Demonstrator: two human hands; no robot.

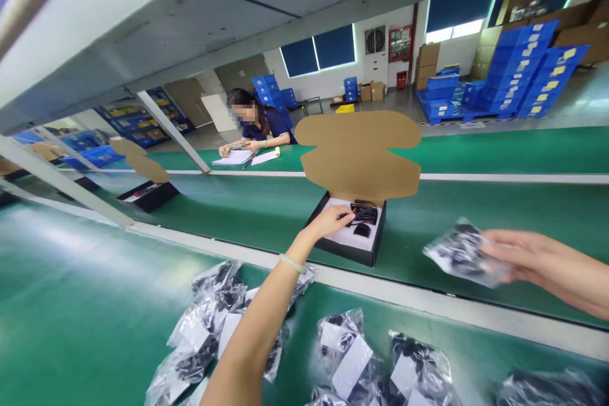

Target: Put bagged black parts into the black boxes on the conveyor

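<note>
An open black box [353, 252] with a white insert and a raised brown cardboard lid [361, 168] sits on the green belt in front of me. My left hand [329, 222] reaches into it, its fingers curled and closed at a coiled black cable [365, 213]. Beside the coil, a black curved part [362, 229] rests in the insert. Off to the right of the box, my right hand [516, 255] grips a clear plastic bag [464, 252] with black parts and a white slip inside, held over the belt. Fingertips of the left hand are partly hidden among the cable.
Several similar bagged parts [349, 355] lie on the near green surface, below a pale metal rail [404, 297]. Another open box [150, 196] stands farther left on the belt. Across it, a person [264, 124] handles papers. A shelf [190, 19] overhangs me; a slanted post [174, 133] supports it.
</note>
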